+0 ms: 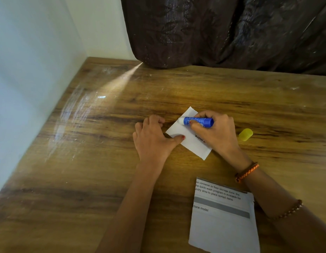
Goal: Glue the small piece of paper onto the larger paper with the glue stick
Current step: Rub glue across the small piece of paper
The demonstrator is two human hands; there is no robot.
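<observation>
A small white piece of paper (190, 141) lies tilted on the wooden table (103, 161). My left hand (153, 139) rests beside it, thumb pressing its left corner, the other fingers curled. My right hand (217, 132) grips a blue glue stick (198, 121), laid nearly flat, its white glue tip touching the paper's upper part. The larger paper (222, 220), printed with text and grey bars, lies nearer to me, under my right forearm.
The yellow glue cap (245, 134) lies on the table right of my right hand. A white wall (30, 70) borders the table's left side. A dark curtain (222, 30) hangs along the far edge.
</observation>
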